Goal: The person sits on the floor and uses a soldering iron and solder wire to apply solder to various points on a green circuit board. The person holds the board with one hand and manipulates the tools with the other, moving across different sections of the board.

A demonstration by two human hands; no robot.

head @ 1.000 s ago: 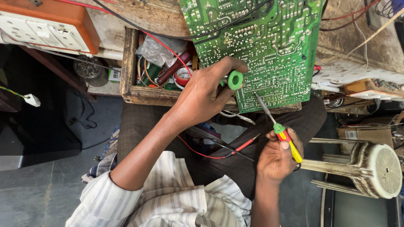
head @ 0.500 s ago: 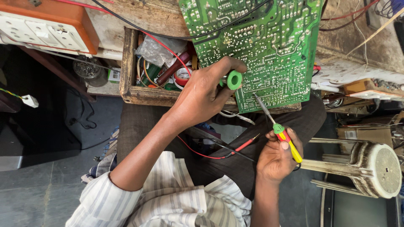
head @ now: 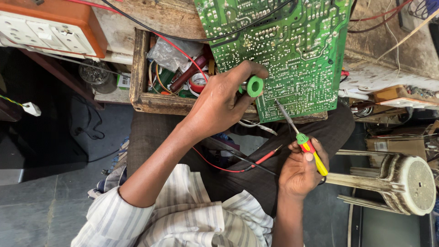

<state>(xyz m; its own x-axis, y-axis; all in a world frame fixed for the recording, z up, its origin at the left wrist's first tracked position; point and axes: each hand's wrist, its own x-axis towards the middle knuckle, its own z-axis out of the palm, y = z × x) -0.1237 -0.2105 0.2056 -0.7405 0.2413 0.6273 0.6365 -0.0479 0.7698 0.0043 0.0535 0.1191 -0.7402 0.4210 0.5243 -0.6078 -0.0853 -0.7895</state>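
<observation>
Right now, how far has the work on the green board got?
Done so far: the circuit board lies solder side up on the bench edge. In hand: the left hand grips a green-ended tool against the board, and the right hand holds a soldering iron with its tip on a joint near the lower edge. Which joints are left I cannot tell.

A crumpled clear plastic bag (head: 171, 51) lies in the wooden drawer (head: 138, 68); a brown cardboard box (head: 402, 146) stands at right.
</observation>
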